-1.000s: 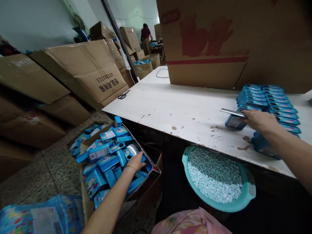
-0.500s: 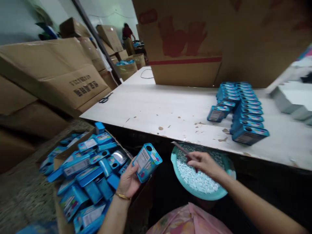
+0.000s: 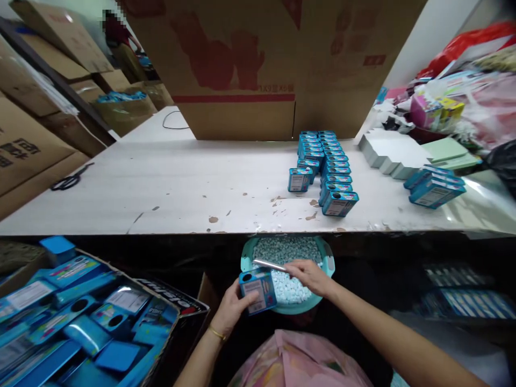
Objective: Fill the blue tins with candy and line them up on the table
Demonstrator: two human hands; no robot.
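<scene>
My left hand grips a blue printed tin, thumb across its label. The tin is nearly upright at the left rim of a turquoise plastic basin, and a dark round hole shows in its top. Many small white pellets fill the basin. Over them, my right hand has its fingers closed around a long, slim silver metal tool. The tool's far end points left, just above the tin's top; its exact kind is unclear.
Blue tins stand in two rows on the white table, with more tins at right. A carton of loose tins is low left. A large cardboard box stands behind. Scissors lie left. Another person stands far back.
My left hand has brought the tin from beside the carton rightward to the basin. My right hand's tool now lies close above the tin's top. The view has turned right.
</scene>
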